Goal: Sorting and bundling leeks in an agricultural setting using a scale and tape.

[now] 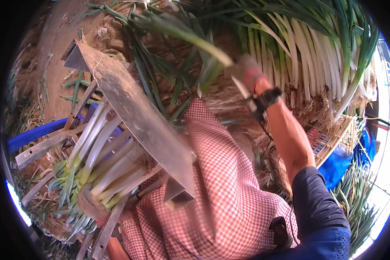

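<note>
Head view, live now: where are those hands?

"Right hand, gloved and blurred, is up beside the big heap of leeks. My fingers look closed round one long stalk, green end stretching up and left."

And the other?

"Left hand, gloved, low on my left, against the bundle of leeks in the metal frame. Can't tell how far those fingers close; too much of them is hidden."

So what could go wrong?

"A loose right grip could let that stalk slip. Drag it low, and its leaves could snag on the frame's edge. Ease off on the left, and the bundle might splay. My checked cloth lies close to that metal corner; leaning in could catch it."
</note>
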